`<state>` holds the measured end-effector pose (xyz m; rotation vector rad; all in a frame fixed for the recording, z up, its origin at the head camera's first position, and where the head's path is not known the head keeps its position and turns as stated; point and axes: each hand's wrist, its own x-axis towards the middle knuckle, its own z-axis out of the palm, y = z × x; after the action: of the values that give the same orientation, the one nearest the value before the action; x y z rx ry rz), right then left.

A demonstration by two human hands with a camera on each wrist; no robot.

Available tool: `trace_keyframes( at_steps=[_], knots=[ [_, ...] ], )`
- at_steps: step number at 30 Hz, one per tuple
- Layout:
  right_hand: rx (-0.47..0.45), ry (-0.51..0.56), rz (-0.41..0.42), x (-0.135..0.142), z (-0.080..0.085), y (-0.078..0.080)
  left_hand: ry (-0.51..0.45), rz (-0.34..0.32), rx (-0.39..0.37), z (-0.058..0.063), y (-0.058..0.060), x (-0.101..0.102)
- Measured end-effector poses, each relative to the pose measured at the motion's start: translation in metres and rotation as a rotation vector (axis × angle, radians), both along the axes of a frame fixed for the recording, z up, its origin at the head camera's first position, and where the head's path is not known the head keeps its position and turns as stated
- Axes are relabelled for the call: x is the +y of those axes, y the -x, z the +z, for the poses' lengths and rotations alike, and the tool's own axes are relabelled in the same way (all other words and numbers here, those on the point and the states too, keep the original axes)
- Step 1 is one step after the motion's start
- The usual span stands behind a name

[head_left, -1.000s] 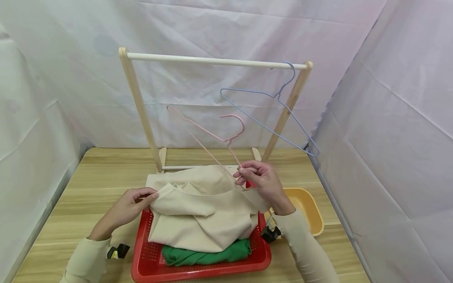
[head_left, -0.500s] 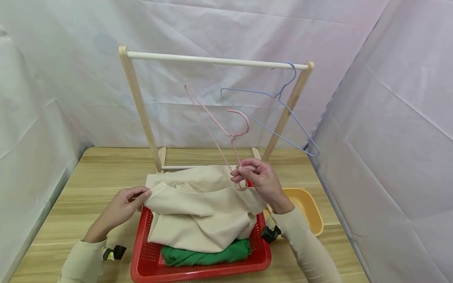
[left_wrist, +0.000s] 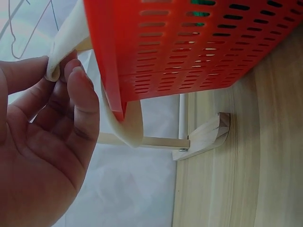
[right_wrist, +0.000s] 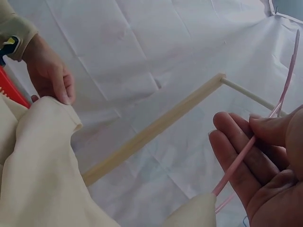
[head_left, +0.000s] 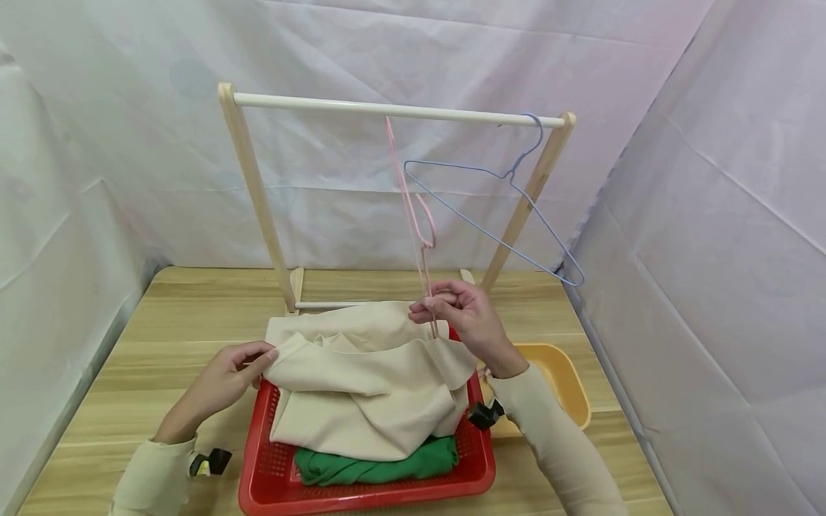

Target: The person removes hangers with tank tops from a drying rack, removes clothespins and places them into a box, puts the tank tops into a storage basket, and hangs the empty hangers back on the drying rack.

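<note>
Beige cloth [head_left: 361, 423], a garment with an open edge, lies bunched over the red basket [head_left: 258, 459]. My left hand [head_left: 226, 380] pinches the left corner of that edge between thumb and fingers, seen close up in the left wrist view. At the right end of the opening, my right hand [head_left: 467, 319] holds a pink wire hanger [head_left: 401, 172] by one arm, between thumb and fingers. The hanger stands steeply, its other end up near the rack's bar, and its lower end goes down behind the cloth's edge. Green cloth [head_left: 381, 466] shows beneath the beige one.
A wooden rack [head_left: 254, 193] with a white top bar [head_left: 387, 109] stands behind the basket. On the bar's right end hangs a blue hanger [head_left: 477, 222]. A yellow tray [head_left: 574, 380] sits right of the basket, partly behind the right forearm. White curtains [head_left: 723, 251] enclose the table.
The pink hanger has swung from a leftward slant to nearly upright, its far end rising to the right. My left hand has shifted slightly left with the cloth's corner.
</note>
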<state>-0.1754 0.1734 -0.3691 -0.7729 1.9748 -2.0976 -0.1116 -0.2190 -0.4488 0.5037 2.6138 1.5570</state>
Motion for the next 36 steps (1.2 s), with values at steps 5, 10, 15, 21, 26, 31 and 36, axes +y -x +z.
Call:
trace_keyframes(
  at_steps=[5,10,15,21,26,31,36],
  knots=[
    [0.025,0.016,0.002,-0.005,0.003,0.006,-0.006,-0.024,-0.017,-0.002,0.0,0.001],
    [0.026,0.067,0.02,-0.01,0.007,0.011,0.011,-0.02,-0.025,-0.003,-0.002,0.002],
    [0.004,0.1,0.024,-0.013,0.013,0.014,0.047,-0.004,-0.023,-0.003,-0.005,0.003],
    [-0.005,0.089,0.006,-0.016,0.018,0.018,0.105,0.019,0.032,-0.002,-0.009,0.003],
    [-0.028,0.102,-0.004,-0.016,0.021,0.021,0.145,0.069,0.042,-0.002,-0.013,0.001],
    [-0.051,0.109,-0.013,-0.015,0.026,0.021,0.18,0.134,0.041,-0.003,-0.018,-0.003],
    [-0.05,0.114,-0.016,-0.014,0.032,0.021,0.192,0.179,0.052,-0.007,-0.024,-0.005]
  ],
)
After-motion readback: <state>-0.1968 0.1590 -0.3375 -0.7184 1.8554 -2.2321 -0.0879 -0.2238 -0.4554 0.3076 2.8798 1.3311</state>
